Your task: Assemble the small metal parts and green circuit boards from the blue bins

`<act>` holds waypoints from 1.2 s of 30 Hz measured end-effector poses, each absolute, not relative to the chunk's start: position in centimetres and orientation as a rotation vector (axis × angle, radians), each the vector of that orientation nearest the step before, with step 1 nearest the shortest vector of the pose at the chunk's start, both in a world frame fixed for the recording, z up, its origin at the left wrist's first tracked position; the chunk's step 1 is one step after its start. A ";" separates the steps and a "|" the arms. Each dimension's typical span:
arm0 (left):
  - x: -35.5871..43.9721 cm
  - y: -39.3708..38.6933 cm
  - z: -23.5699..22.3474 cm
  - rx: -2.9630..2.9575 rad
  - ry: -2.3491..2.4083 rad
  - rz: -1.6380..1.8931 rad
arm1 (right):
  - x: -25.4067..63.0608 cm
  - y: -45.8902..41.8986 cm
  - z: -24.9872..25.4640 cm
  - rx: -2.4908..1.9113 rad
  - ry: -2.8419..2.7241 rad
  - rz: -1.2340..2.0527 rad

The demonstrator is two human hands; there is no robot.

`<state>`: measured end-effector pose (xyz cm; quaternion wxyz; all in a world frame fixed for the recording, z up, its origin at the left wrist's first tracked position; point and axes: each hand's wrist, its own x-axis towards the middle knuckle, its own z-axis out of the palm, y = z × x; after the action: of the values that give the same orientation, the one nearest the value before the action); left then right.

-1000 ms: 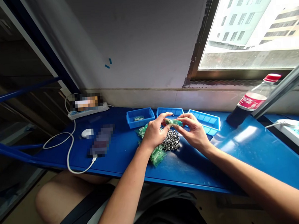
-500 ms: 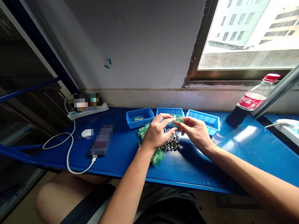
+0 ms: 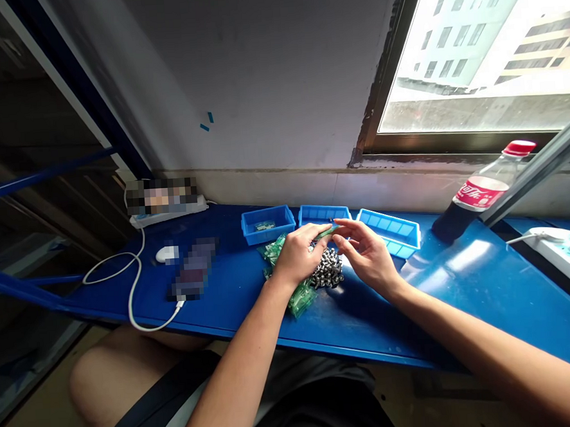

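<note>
My left hand (image 3: 297, 254) is closed, thumb and fingers pinching a thin green piece (image 3: 328, 231) seen nearly edge-on. My right hand (image 3: 368, 255) is at the other end of that piece, its index finger and thumb on either side of the end and the other fingers loosely bent. Below the hands lies a heap of small black and silver metal-looking parts (image 3: 328, 270). Beside it, partly hidden by my left hand and wrist, are green translucent pieces (image 3: 302, 300), with more of them (image 3: 273, 249) farther back.
Three blue bins stand along the wall: a left bin (image 3: 269, 236) holding a few pale pieces, a middle bin (image 3: 323, 210) and a right bin (image 3: 390, 225). A cola bottle (image 3: 481, 192) is at right. Left are a blurred phone (image 3: 194, 268), white cable (image 3: 134, 300) and power strip (image 3: 169, 212).
The green piece has turned from showing its flat face to nearly edge-on. My right hand's fingers have spread and shifted slightly left; my left hand has moved little.
</note>
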<state>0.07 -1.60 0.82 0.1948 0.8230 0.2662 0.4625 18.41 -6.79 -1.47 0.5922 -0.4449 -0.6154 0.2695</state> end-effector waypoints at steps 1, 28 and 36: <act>0.0 -1.7 0.9 2.290 0.761 1.302 | 18.5 -6.7 -1.5 -1.037 -1.418 0.616; 0.1 -2.2 1.4 2.215 0.738 1.301 | 18.7 -6.8 -0.9 -0.947 -1.607 0.612; -0.1 -1.6 1.0 2.048 0.792 1.334 | 18.6 -6.5 -1.1 -1.033 -1.384 0.570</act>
<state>-0.06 -1.60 1.01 0.2824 0.7646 0.2957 0.4982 18.59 -6.53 -1.13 0.6143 -0.4484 -0.6004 0.2471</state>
